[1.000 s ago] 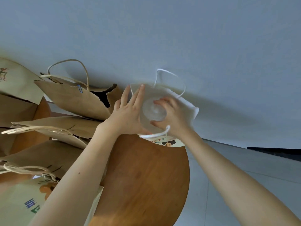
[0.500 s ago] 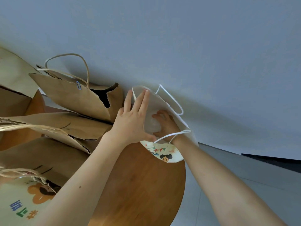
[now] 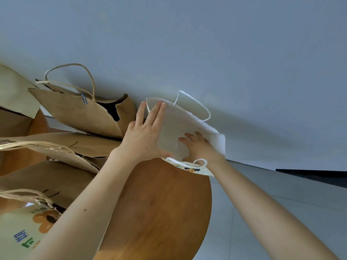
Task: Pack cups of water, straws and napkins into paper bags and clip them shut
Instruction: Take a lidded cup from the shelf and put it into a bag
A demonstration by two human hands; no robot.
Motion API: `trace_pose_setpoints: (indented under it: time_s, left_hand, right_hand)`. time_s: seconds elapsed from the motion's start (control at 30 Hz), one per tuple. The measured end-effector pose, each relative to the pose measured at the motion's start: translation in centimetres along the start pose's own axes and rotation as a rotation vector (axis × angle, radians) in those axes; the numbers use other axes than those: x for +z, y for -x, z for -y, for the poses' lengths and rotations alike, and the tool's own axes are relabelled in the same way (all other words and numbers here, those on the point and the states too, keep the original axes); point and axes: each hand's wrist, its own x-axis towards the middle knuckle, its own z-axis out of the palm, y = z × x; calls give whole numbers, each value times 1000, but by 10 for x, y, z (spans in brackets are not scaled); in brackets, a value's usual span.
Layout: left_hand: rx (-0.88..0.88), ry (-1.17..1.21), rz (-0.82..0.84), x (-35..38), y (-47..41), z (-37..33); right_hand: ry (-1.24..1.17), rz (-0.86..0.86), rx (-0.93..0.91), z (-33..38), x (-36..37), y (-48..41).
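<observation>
The white paper bag (image 3: 180, 119) stands at the far edge of the bench (image 3: 159, 203), just right of the brown bags (image 3: 78, 111), with its mouth tipped toward the viewer. It should be light and thin-walled, creasing easily and sliding or tipping if pushed, so it is best steadied by a flat palm on a side wall or by its rope handle (image 3: 195, 106). The left grip (image 3: 144, 136) is released: its fingers are straight, laid flat against the bag's left wall and holding the mouth open. The right grip (image 3: 201, 147) is inside the bag, fingers curled round what looks like a clear cup (image 3: 181, 149), faint and hard to make out. A cup of water would be weighty for its size, smooth and easily squashed or spilled, so it wants holding round the body, upright, and lowering until the bag's floor bears it.
</observation>
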Motion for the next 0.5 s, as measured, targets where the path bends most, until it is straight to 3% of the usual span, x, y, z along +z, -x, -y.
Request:
trace_pose_setpoints:
  time_s: [0.1,0.27,0.5]
  left_hand:
    - [-9,10,15,-1,1,-2]
    - [11,95,38,-12,8,-4]
    - [38,304,-212,-37,33,-11]
  right_hand:
    - [-93,-8,11,2,-11,12]
    - [-421,-278,6,-2,-30,53]
    - [-613,-584,-76,6,-45,126]
